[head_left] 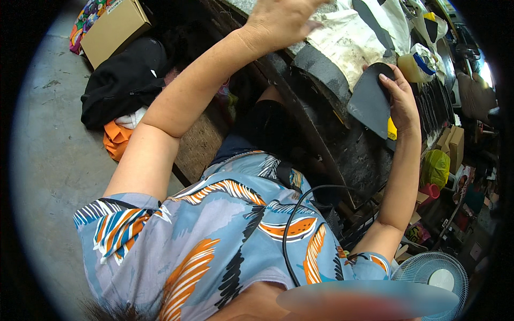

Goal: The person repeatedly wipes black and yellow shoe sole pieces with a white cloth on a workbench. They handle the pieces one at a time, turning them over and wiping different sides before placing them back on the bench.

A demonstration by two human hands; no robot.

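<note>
My right hand (404, 104) grips a flat dark grey piece (369, 104) with one rounded end, shaped like part of an insole. Thumb and fingers pinch its edge near the narrower end. Over the far part of the bench, my left hand (281, 24) reaches across; its fingers run off the upper edge and blur, so their pose is hidden. Between the hands lies a stained whitish sheet (342, 40). Curved dark grey pieces (321, 69) rest along the near edge of the bench. A yellowish tub (415, 68) with a blue rim stands just beyond my right hand.
The dark workbench (358, 155) has a raised edge in front of my lap. Dark strips (436, 109) are stacked to the right. A fan (441, 278) stands at lower right, near a yellow-green bag (435, 168). On the left are a cardboard box (115, 32) and black cloth (123, 83).
</note>
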